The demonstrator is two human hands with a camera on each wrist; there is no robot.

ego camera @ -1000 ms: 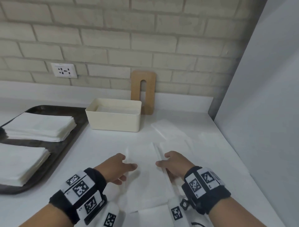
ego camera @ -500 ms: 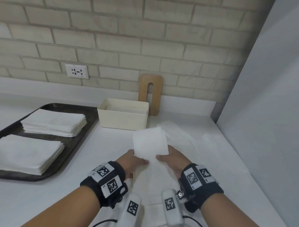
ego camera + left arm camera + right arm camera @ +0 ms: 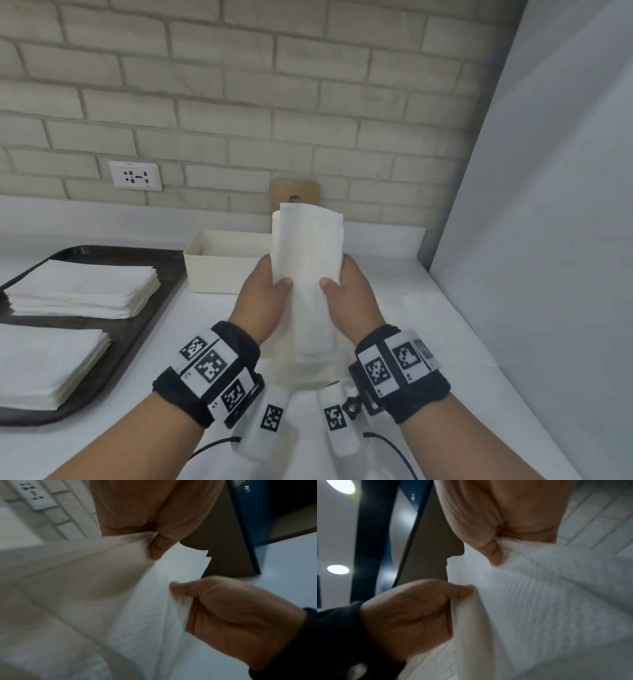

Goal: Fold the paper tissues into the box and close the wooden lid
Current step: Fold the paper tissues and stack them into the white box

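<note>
From the head view both hands, left hand [image 3: 265,301] and right hand [image 3: 352,301], pinch the folded tissue [image 3: 306,260] upright, long axis pointing far toward the open box [image 3: 219,270] just beyond, left hand nearer; each wrist view shows thumbs clamped on paper.

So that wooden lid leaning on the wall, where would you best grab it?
By its top edge, from above. The wooden lid stands upright against the brick wall behind the box, so only its upper part shows past the tissue. Its thin, flat board probably suits a pinch, thumb in front, fingers behind. Both hands currently hold the tissue.
</note>
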